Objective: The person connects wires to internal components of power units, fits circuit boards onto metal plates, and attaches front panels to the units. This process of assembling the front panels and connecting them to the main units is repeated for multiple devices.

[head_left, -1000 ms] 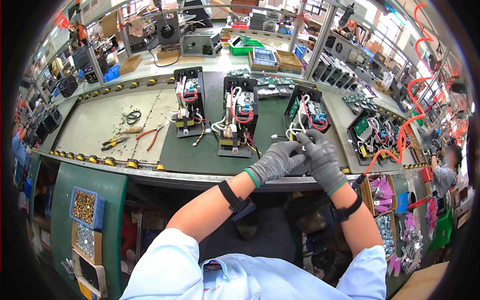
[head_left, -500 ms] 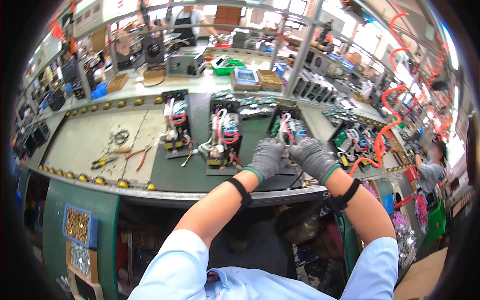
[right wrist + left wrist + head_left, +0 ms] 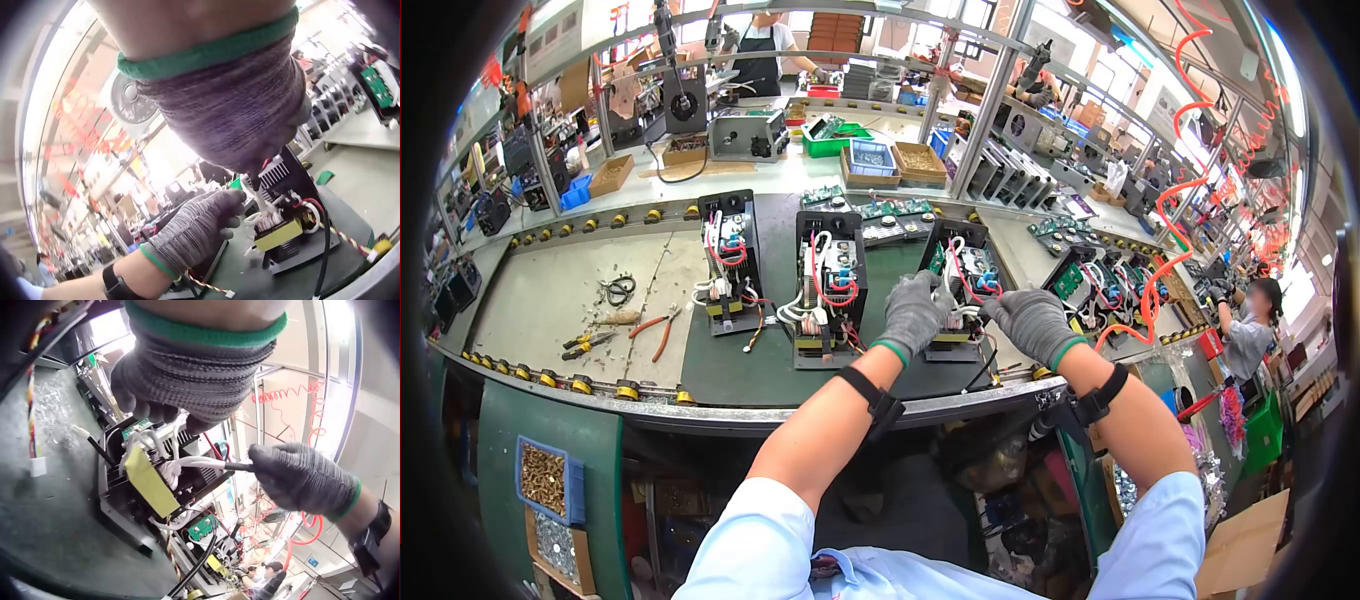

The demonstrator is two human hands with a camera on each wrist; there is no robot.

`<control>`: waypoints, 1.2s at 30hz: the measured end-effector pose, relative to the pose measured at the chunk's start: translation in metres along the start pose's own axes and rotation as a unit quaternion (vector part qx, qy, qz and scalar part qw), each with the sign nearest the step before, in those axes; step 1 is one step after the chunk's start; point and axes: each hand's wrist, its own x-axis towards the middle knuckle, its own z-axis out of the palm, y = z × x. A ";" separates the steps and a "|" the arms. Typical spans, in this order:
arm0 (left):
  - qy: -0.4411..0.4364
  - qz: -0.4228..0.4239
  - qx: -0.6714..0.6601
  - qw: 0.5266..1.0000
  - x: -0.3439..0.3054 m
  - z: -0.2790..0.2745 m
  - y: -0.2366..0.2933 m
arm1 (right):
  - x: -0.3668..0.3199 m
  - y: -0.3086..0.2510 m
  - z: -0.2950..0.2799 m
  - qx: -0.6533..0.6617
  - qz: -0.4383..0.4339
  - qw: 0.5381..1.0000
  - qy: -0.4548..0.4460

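My gloved right hand pinches a black sleeve at the end of white wires. These wires run from an open electronics unit with a black back plate, heat sink and yellow-wrapped transformer. At the unit's left side is my gloved left hand, its fingers loosely bent beside the wires. In the right wrist view, nothing shows between that left hand's finger and thumb. The right hand's fingertips are largely hidden there behind its own glove.
Two similar units stand to the left, another unit to the right. Circuit boards lie behind. Orange-handled pliers and yellow-handled cutters lie at left. A coiled red air hose hangs at right.
My hands were together at the unit's wires; now they are apart, the right one drawn to the right with the sleeved wires. The head view has also shifted.
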 end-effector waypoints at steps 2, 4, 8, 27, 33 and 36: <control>-0.070 -0.063 0.039 0.995 0.013 -0.003 0.009 | -0.010 0.024 0.036 0.221 0.058 0.974 0.000; -0.070 -0.073 0.031 0.994 0.021 -0.006 0.013 | -0.027 0.024 0.054 0.446 0.111 0.887 -0.044; -0.079 -0.065 0.070 0.992 0.036 -0.005 0.020 | -0.041 0.004 0.086 0.689 0.185 0.697 -0.066; -0.095 0.262 0.240 0.930 -0.029 -0.012 0.001 | -0.048 -0.074 0.159 0.878 0.261 0.400 -0.018; -0.072 0.255 0.244 0.933 -0.021 0.001 -0.010 | -0.015 -0.010 0.151 0.364 0.058 0.920 0.134; -0.079 0.260 0.232 0.934 -0.018 0.002 -0.014 | -0.010 -0.062 0.073 0.174 0.138 0.974 0.048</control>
